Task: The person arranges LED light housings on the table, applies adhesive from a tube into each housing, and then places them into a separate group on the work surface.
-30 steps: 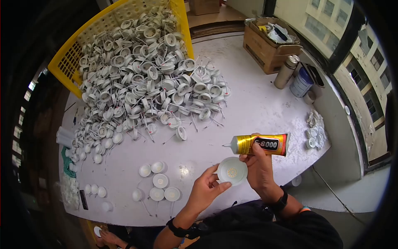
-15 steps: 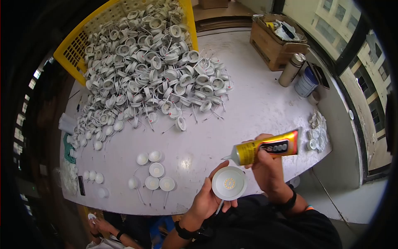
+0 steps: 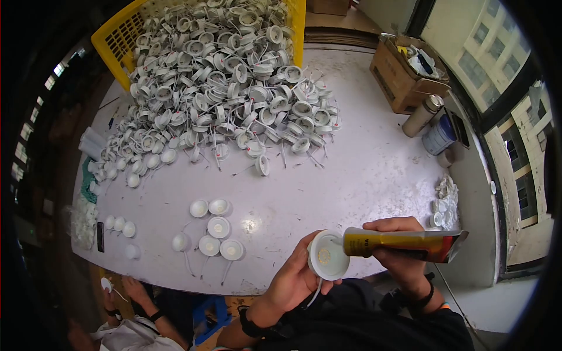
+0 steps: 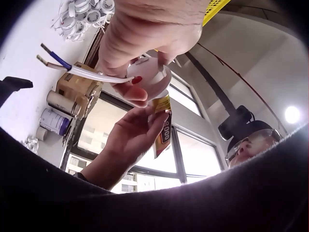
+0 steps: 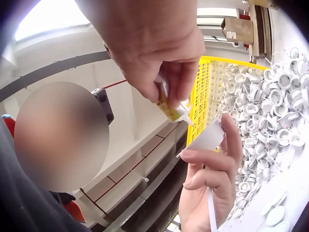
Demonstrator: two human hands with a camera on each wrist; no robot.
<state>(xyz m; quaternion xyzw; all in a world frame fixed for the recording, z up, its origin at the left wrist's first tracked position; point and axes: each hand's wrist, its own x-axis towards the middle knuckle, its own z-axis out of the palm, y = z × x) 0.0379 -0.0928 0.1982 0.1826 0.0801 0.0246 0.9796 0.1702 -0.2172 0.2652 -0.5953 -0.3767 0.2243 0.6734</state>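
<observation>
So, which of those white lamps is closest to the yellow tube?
The white lamp in the camera wearer's left hand: it's right beside the tube; the others are farther off.

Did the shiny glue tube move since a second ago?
Yes. Judged against the cardboard box in the head view, the glue tube in the right hand has moved farther away, down toward the person's body.

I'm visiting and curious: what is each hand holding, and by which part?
The left hand holds a white lamp by its outer edge; the right hand grips a yellow tube around its body.
</observation>
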